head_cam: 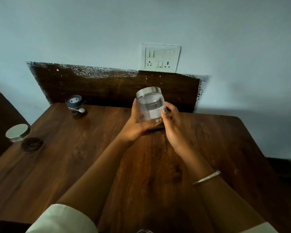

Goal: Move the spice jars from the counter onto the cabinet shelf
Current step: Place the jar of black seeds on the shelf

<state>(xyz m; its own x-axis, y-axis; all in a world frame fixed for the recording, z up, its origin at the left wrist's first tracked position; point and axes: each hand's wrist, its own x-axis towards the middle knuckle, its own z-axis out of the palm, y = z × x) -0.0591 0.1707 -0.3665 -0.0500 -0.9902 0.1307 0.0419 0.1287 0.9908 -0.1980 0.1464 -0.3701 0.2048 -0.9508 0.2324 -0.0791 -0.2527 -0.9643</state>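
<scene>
A clear glass jar (149, 105) with a silver lid and a white label is held between both hands near the back middle of the wooden counter (74, 157). My left hand (138, 125) wraps its left side and base, thumb across the front. My right hand (173, 126) grips its right side with the fingertips. A small jar with a dark blue lid (75, 105) stands at the back left. Another glass jar with a silver lid (18, 132) and dark contents stands at the left edge. No cabinet shelf is in view.
A wooden back panel (107, 88) rises behind the counter against a pale wall. A white switch and socket plate (160, 58) sits above it. A dark surface lies at the far left, and a dark object lies beyond the counter's right edge.
</scene>
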